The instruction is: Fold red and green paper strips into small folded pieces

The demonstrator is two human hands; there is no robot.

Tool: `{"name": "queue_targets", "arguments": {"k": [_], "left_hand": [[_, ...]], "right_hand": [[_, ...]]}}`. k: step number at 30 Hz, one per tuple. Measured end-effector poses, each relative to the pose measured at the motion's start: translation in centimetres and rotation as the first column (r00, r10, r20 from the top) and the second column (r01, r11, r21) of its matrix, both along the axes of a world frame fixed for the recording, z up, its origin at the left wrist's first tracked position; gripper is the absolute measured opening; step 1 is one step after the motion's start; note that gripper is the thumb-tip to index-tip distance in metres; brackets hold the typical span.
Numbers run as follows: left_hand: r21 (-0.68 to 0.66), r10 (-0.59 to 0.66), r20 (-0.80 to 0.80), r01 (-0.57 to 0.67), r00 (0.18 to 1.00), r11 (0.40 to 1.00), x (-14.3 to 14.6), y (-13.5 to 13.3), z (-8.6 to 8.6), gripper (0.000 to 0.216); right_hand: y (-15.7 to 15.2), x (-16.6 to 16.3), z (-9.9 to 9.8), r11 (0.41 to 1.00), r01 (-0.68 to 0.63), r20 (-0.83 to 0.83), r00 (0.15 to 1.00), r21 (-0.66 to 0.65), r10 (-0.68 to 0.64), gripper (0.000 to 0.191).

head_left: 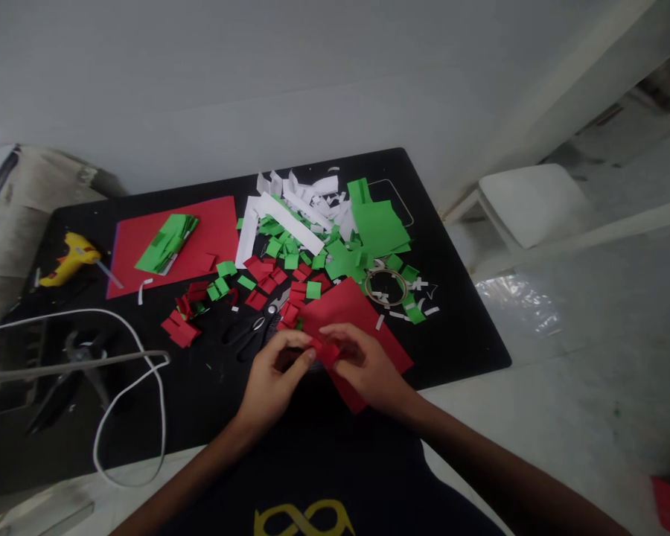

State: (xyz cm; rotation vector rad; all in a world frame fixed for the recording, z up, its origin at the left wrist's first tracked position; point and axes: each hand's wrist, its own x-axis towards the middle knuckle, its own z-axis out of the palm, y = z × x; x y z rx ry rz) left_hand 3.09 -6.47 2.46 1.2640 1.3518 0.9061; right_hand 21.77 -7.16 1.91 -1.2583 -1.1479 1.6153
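My left hand (273, 376) and my right hand (365, 368) meet at the near edge of the black mat (458, 327). Together they pinch a small red paper piece (324, 351) between thumbs and fingers. Under my right hand lies a larger red paper sheet (351, 307). Black-handled scissors (255, 325) rest just beyond my left hand. Small red squares (268, 281) and green squares (290, 249) are scattered behind them.
A yellow glue gun (70, 257) lies at the far left with a white cord (131, 387) looping forward. A red sheet (212, 223) carries green strips (167, 242). White strips (290, 212), a green sheet (378, 223) and a tape ring (386, 286) sit further back. A white stool (530, 201) stands right.
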Motion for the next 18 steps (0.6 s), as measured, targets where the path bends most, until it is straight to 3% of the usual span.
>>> {"name": "queue_targets", "arguments": {"k": [4, 8, 11, 18], "left_hand": [[0.010, -0.059, -0.034, 0.059, 0.998, 0.998, -0.05, 0.08, 0.38, 0.010], [0.094, -0.067, -0.104, 0.077, 0.992, 0.993, -0.29, 0.31, 0.66, 0.009], [0.145, -0.080, -0.139, 0.100, 0.987, 0.984, -0.54, 0.38, 0.76, 0.009], [0.071, -0.006, -0.126, 0.016, 0.992, 0.997, -0.95, -0.11, 0.44, 0.017]], "right_hand": [[-0.25, 0.03, 0.48, 0.998, -0.029, 0.022, 0.999, 0.051, 0.028, 0.054], [0.01, -0.18, 1.02, 0.972, 0.003, 0.162, 0.986, 0.236, -0.042, 0.027], [0.28, -0.33, 0.99, 0.957, 0.016, 0.248, 0.965, 0.289, -0.091, 0.010], [0.45, -0.55, 0.70, 0.948, -0.064, 0.351, 0.935, 0.312, -0.053, 0.006]]}}
